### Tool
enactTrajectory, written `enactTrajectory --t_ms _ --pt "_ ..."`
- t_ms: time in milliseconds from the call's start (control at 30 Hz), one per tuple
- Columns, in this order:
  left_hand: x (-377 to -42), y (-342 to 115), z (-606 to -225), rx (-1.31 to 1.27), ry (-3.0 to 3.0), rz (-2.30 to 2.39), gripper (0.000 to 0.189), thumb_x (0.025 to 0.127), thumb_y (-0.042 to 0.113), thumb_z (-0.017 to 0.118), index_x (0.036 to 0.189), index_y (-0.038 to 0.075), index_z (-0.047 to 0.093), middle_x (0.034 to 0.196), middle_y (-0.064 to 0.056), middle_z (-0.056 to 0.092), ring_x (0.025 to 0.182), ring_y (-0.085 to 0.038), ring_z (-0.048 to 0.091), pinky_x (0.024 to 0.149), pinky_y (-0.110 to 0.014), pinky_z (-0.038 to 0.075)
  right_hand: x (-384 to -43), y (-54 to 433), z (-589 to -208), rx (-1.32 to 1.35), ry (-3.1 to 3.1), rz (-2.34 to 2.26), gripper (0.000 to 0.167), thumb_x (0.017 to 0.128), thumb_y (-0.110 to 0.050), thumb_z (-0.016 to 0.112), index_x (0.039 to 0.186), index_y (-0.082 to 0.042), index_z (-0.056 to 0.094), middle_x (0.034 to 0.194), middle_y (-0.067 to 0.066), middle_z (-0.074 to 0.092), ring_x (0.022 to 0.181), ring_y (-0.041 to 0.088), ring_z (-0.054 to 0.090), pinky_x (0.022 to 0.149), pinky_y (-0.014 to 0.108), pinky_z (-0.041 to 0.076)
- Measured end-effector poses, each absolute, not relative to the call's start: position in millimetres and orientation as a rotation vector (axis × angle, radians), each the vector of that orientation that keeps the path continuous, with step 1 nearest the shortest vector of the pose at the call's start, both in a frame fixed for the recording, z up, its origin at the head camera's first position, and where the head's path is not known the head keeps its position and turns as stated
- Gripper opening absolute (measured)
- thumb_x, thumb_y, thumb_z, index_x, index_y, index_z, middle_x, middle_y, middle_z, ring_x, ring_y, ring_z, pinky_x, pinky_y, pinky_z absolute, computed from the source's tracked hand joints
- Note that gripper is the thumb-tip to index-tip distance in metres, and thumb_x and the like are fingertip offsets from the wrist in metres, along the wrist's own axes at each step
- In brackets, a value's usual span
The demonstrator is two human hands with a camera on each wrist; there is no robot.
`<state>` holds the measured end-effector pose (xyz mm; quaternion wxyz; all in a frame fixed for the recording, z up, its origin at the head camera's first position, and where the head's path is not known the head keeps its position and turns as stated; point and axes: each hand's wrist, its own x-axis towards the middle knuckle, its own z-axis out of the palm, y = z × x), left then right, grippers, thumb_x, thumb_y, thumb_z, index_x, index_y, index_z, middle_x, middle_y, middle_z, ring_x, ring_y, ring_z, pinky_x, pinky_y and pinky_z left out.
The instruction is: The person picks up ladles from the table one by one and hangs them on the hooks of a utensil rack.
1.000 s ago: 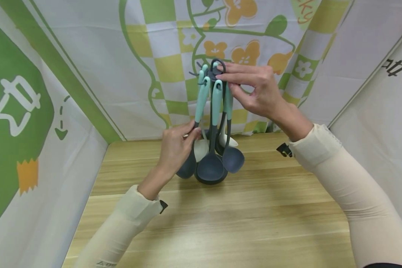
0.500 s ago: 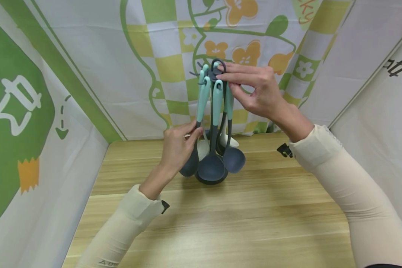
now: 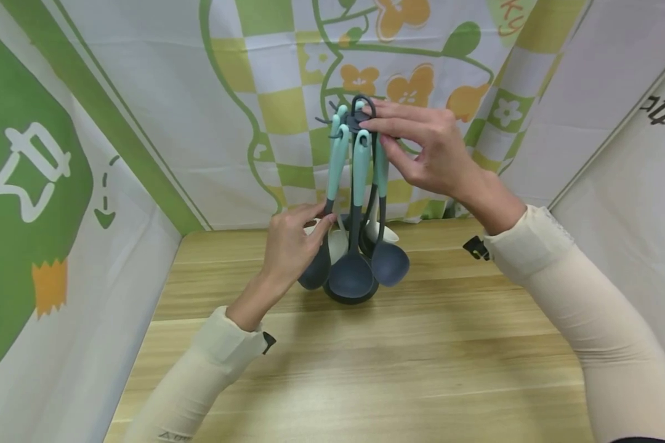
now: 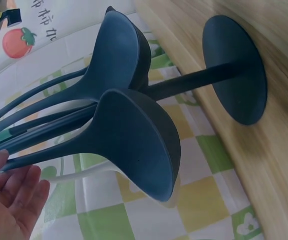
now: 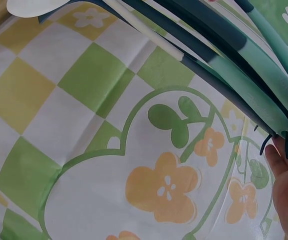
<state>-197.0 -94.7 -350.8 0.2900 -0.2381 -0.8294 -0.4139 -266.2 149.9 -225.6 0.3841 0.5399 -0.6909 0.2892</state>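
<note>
A dark utensil stand [image 3: 350, 300] near the back of the table bears several kitchen utensils with mint handles. My left hand [image 3: 290, 246] pinches the dark shaft of the leftmost ladle [image 3: 317, 271] between thumb and fingers, just below its mint handle. In the left wrist view, that ladle's deep bowl [image 4: 138, 145] hangs above the stand's round base [image 4: 241, 75]. At the top, the fingers of my right hand [image 3: 435, 147] hold the stand's hook ring beside its loop. A second ladle [image 3: 351, 277] hangs in front, and another dark ladle-like utensil [image 3: 390, 264] at the right.
White utensil heads [image 3: 337, 246] hang behind the dark ones, partly hidden. A bare hook [image 3: 322, 120] sticks out at the upper left of the stand. Behind stands a patterned cloth [image 3: 288, 129]; the wooden table [image 3: 354, 369] stretches toward me.
My left hand has brought the pinched ladle slightly right, closer to the front ladle. The right hand keeps its place at the stand's top. The view has shifted a little.
</note>
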Motion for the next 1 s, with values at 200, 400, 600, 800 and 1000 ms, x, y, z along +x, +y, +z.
enactTrajectory --t_ms 200,400,600,800,1000 --pt "-193.4 -101.8 -349.3 -0.595 -2.26 -0.943 0.028 0.095 0.02 0.081 0.118 0.004 0.081 0.102 -0.011 0.081 0.091 -0.029 0.079 0.074 -0.045 0.063 -264.6 151.0 -226.7 1.365 -1.779 0.69 0.026 0.097 0.001 0.065 0.12 0.003 0.077 0.127 0.022 0.073 0.123 0.039 0.07 0.112 0.041 0.052" --pt "-188.0 -113.1 -346.2 -0.569 -2.322 -0.838 0.03 0.096 0.022 0.081 0.121 0.007 0.08 0.115 -0.01 0.08 0.097 -0.029 0.078 0.065 -0.044 0.06 -259.5 154.1 -226.6 1.353 -1.794 0.68 0.035 0.096 -0.002 0.066 0.13 0.003 0.071 0.134 0.022 0.07 0.129 0.039 0.066 0.12 0.044 0.044" --pt "-185.1 -132.8 -346.5 -0.538 -2.446 -0.75 0.037 0.101 0.029 0.075 0.131 0.008 0.075 0.132 -0.013 0.074 0.117 -0.036 0.072 0.078 -0.049 0.063 -254.7 167.6 -231.0 1.219 -1.724 0.697 0.037 0.092 -0.009 0.068 0.127 0.003 0.071 0.129 0.021 0.073 0.125 0.041 0.068 0.116 0.049 0.049" --pt "-184.2 -158.7 -353.6 -0.481 -2.589 -0.697 0.05 0.104 0.036 0.07 0.142 0.005 0.066 0.144 -0.018 0.065 0.132 -0.04 0.062 0.105 -0.058 0.054 -254.1 193.2 -242.6 1.116 -1.819 0.649 0.044 0.093 -0.021 0.066 0.131 0.002 0.07 0.132 0.023 0.071 0.125 0.045 0.067 0.111 0.054 0.052" --pt "-182.2 -180.3 -359.4 -0.435 -2.696 -0.588 0.06 0.104 0.041 0.067 0.149 0.003 0.058 0.152 -0.021 0.057 0.14 -0.043 0.054 0.109 -0.063 0.049 -251.1 225.1 -262.4 0.976 -2.079 0.491 0.061 0.1 -0.041 0.056 0.145 -0.001 0.06 0.14 0.026 0.065 0.135 0.047 0.058 0.107 0.067 0.05"
